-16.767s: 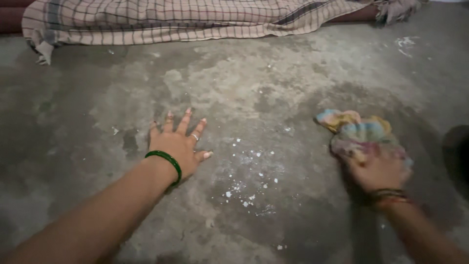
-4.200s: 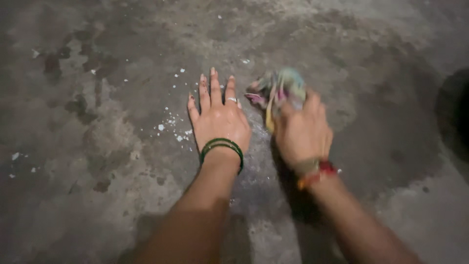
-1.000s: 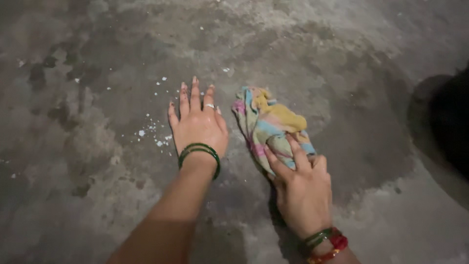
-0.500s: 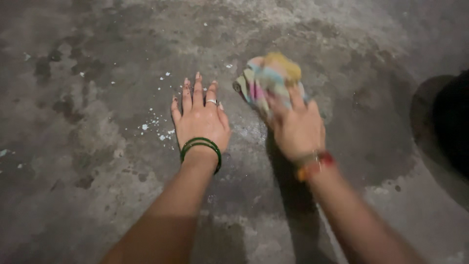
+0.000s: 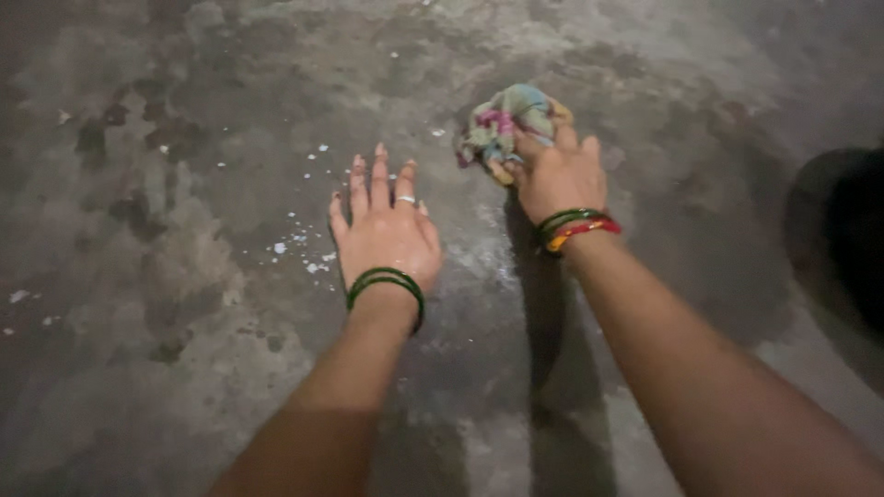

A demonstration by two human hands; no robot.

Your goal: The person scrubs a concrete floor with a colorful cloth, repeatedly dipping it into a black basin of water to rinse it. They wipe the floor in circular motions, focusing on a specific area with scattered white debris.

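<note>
My right hand (image 5: 555, 173) presses a bunched multicoloured cloth (image 5: 502, 121) against the grey concrete floor (image 5: 184, 304), arm stretched forward. The cloth shows pink, blue, green and yellow patches and sits just beyond my fingers. My left hand (image 5: 384, 230) lies flat on the floor with fingers spread, holding nothing; it wears green bangles and a ring. Red and green bangles circle my right wrist. The floor between and ahead of my hands looks damp and darker.
Small white specks (image 5: 299, 247) are scattered on the floor left of my left hand. Dark wet blotches (image 5: 120, 129) mark the floor at the upper left. A large dark rounded shape (image 5: 843, 235) sits at the right edge.
My right hand has pushed the cloth farther forward and slightly left, bunching it tighter. My left hand has stayed flat in nearly the same spot.
</note>
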